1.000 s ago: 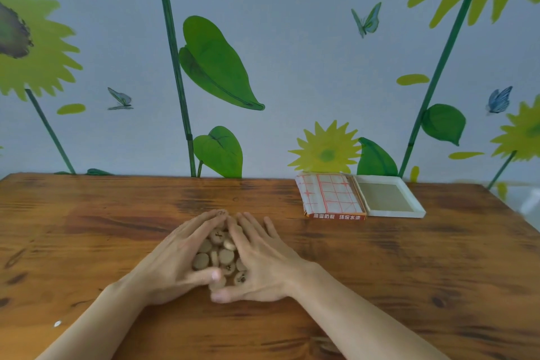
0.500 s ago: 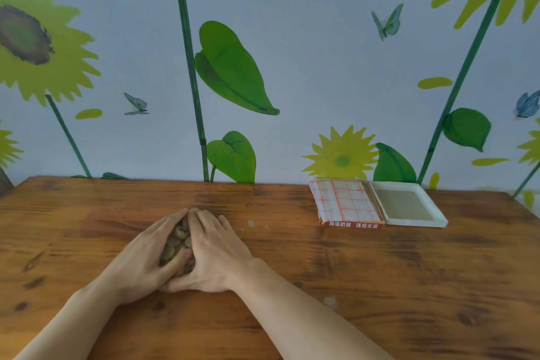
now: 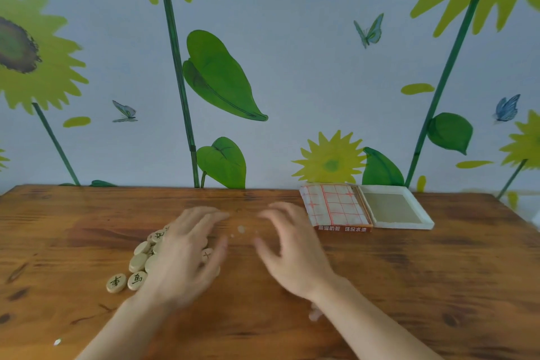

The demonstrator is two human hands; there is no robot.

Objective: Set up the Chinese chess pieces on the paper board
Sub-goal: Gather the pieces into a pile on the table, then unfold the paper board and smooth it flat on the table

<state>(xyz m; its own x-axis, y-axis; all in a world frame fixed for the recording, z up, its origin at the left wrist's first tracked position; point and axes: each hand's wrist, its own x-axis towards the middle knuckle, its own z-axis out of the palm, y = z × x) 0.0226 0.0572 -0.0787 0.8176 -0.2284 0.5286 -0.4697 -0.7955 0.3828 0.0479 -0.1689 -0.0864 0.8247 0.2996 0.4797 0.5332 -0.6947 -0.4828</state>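
Observation:
A heap of pale round wooden chess pieces [image 3: 142, 260] lies on the wooden table [image 3: 409, 286], left of centre. Two pieces at its near edge show black characters. My left hand [image 3: 187, 251] hovers over the right side of the heap, fingers spread and blurred, hiding some pieces. My right hand [image 3: 287, 245] is apart from the heap, over bare wood, fingers relaxed and holding nothing. The folded paper board [image 3: 336, 207] with red grid lines lies on the box at the back right.
An open white box tray [image 3: 394, 209] sits beside the folded board near the painted wall. A small white scrap [image 3: 57, 341] lies at the near left. Small specks [image 3: 241, 229] lie between my hands.
Both hands were cupped together round the heap and slid it left. Now they have let go and parted, the right hand moving right, and the pieces lie spread.

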